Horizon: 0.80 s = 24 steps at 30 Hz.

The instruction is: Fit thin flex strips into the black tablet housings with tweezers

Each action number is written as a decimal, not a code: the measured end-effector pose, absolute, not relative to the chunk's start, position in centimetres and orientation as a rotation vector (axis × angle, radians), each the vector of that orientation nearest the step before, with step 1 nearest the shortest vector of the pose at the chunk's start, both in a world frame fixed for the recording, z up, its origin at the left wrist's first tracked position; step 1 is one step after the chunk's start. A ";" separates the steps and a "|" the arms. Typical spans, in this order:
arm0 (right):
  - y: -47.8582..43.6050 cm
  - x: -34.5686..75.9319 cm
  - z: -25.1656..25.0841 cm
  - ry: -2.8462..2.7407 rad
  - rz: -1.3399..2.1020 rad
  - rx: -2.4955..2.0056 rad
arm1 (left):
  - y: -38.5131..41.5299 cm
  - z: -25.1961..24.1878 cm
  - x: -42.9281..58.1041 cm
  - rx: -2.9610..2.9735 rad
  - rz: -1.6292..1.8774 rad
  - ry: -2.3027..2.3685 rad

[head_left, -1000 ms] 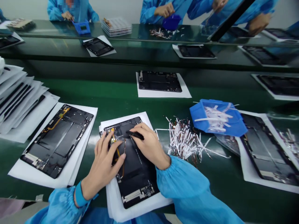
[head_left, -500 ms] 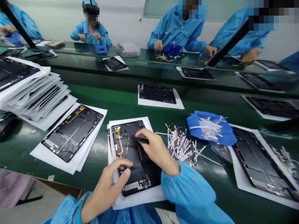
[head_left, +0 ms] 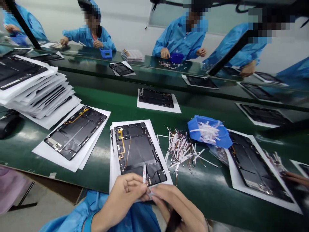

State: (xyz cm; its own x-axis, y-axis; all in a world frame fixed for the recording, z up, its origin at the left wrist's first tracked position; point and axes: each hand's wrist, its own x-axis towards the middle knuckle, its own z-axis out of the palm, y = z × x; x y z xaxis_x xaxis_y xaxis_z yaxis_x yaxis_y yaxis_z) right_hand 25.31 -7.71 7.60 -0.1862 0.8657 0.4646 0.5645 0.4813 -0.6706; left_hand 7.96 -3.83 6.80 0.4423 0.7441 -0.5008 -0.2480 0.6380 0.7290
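Moved since the earlier frame: right hand [head_left: 180, 206], drawn back from the upper half of the casing to the near edge of the bench; left hand [head_left: 126, 193], brought beside it.
Left hand: fingers curled, thumb and forefinger pinching a white strip [head_left: 144, 174] that stands up from the grip.
Right hand: fingertips pressed together at the strip's lower end, meeting the left; a dark item [head_left: 174, 220] under the palm, too hidden to identify.
Black casing [head_left: 138, 149]: open side up, directly beyond the hands, lying on a white sheet [head_left: 114, 177]; its near edge partly covered by the fingers.
Orange ribbon cable [head_left: 123, 146]: along the left side of that casing.
Strip pile [head_left: 180, 149]: loose, tangled, white and brown, on the green bench [head_left: 202, 193] just right of the sheet.
Blue bin [head_left: 224, 141]: beyond and right of the pile, tilted, with more pale strips inside.
Left-hand casing [head_left: 77, 132]: similar, slanted, on its own paper.
Stack [head_left: 43, 100]: dark casings interleaved with white sheets, far left.
Far casing [head_left: 156, 97]: on paper, near the raised shelf.
Right-hand casing [head_left: 258, 167]: on paper, beside the bin.
Co-workers: several people in blue sleeves [head_left: 166, 42], seated across the bench.
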 end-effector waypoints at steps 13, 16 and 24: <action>-6.6 25.6 8.5 -2.302 -0.109 -1.281 | -3.1 6.1 6.1 1.778 0.695 0.957; -6.1 25.3 9.1 -2.370 -0.209 -1.306 | -2.9 6.0 5.9 1.905 0.703 0.905; -4.4 25.6 7.5 -2.103 0.374 -1.392 | -1.8 6.0 5.8 2.003 0.752 0.968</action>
State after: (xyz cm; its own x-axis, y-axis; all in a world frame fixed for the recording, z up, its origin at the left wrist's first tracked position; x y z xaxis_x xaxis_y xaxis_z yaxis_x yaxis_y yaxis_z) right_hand 25.57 -4.43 7.47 -0.2839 0.9060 0.3139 0.7424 0.4148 -0.5261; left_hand 5.79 -1.82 6.04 0.5367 0.8263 0.1708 0.3699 -0.4123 0.8326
